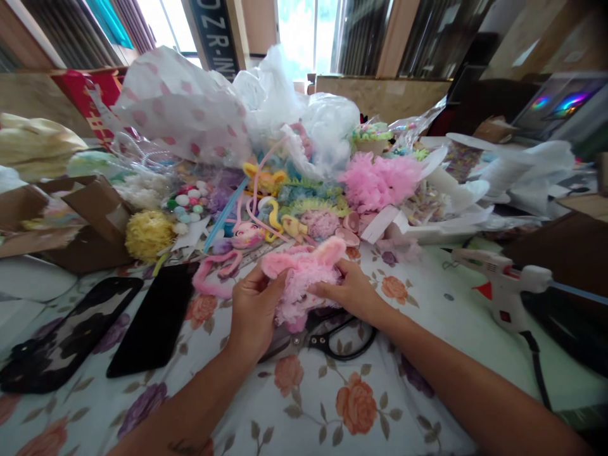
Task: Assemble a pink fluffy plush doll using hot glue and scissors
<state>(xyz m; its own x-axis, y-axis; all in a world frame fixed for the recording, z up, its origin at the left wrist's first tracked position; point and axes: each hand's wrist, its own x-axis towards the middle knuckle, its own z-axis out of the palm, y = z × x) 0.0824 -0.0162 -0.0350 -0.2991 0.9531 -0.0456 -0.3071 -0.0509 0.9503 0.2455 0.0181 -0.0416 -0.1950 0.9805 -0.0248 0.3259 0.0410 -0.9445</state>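
A fluffy pink plush piece with two long ears (304, 285) is held up between both hands, above the flowered tablecloth. My left hand (256, 307) pinches its left side, near the base of the left ear. On the other side my right hand (349, 291) grips the edge below the right ear, its thumb lying across the front. Black-handled scissors (327, 342) lie on the cloth just under the plush piece, partly hidden by it and by my hands. A pink fuzzy strip (209, 282) curls on the cloth to the left.
Two dark phones (152, 323) (71, 329) lie at the left, by a cardboard box (95, 215). A white glue gun (503, 285) stands at the right. Craft pieces, a pink ruffled bundle (380, 180) and plastic bags (185, 107) pile up behind my hands.
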